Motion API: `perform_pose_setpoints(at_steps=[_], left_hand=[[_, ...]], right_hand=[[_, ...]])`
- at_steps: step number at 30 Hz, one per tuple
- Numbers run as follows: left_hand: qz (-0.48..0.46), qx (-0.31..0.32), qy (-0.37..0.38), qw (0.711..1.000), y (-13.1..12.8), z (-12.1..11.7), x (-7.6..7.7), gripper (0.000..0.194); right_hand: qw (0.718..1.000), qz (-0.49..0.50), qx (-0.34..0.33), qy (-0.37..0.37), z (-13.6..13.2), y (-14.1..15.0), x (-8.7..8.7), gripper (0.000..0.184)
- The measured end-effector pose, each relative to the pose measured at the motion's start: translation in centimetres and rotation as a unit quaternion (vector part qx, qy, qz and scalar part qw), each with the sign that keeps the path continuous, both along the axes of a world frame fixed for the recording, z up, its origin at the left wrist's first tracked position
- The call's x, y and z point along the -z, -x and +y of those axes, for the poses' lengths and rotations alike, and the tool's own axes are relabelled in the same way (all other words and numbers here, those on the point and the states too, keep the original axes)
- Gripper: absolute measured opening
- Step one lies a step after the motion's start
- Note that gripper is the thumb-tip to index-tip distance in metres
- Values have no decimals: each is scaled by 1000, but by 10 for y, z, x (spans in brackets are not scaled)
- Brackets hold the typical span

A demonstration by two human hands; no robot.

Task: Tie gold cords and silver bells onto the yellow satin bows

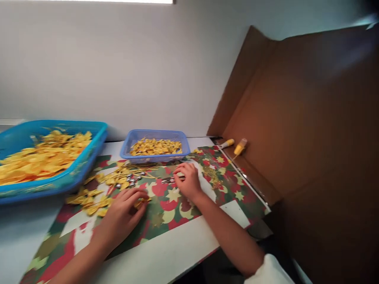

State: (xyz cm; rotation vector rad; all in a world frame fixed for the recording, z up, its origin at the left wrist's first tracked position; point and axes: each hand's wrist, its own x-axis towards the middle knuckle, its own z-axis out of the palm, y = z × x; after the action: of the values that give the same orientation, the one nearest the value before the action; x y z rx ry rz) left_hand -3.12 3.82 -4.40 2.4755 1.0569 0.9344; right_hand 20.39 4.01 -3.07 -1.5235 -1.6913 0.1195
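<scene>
My left hand (126,209) has its thumb and fingers closed on a small yellow petal-like piece (142,201), just above the patterned table cover. My right hand (188,182) is curled over a small pair of pliers (167,180); the jaws point left and the handles are mostly hidden under my fingers. Beyond my left hand are loose yellow petal-like pieces (91,202), several shiny silver beads (130,179) and a bundle of thin gold wires (137,169).
A large blue tub (89,163) heaped with yellow pieces stands at left. Behind my hands is a smaller blue basket (155,156) of yellow bits. Cardboard (284,118) rises along the right edge, near two yellow-and-white tubes or handles (227,143). Gold bits (213,177) lie right of my right hand.
</scene>
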Motion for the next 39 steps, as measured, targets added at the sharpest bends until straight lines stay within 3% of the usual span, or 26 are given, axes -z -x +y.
perform_pose_setpoints(at_steps=[2,4,6,9,11,14,18,29,34,37,39], left_hand=[[-13,8,-13,1000,2,5,4,12],[-17,5,-22,1000,4,10,9,10],[-22,-3,-33,999,7,15,14,9],[-24,-16,-21,999,8,18,20,10],[-19,-18,-6,1000,8,19,22,9],[-24,-26,9,999,7,19,22,10],[-24,-37,15,999,7,19,23,10],[-25,-35,19,999,5,17,15,12],[-24,-32,18,999,6,17,17,11],[-20,-34,25,999,7,18,20,11],[-21,-36,27,999,7,19,21,11]], right_hand=[[999,-25,37,-17,3,-13,-5,9],[992,-47,117,-28,4,-47,-18,7],[973,-66,223,-9,1,-98,-39,12],[920,-126,369,41,-5,-181,-78,20],[890,-190,405,84,-6,-224,-98,20],[854,-290,395,175,0,-260,-111,19],[834,-331,377,229,12,-273,-105,16],[832,-368,354,217,17,-284,-95,24],[846,-393,324,156,10,-291,-93,26],[859,-366,328,148,6,-295,-105,23],[882,-314,332,114,4,-291,-116,18]])
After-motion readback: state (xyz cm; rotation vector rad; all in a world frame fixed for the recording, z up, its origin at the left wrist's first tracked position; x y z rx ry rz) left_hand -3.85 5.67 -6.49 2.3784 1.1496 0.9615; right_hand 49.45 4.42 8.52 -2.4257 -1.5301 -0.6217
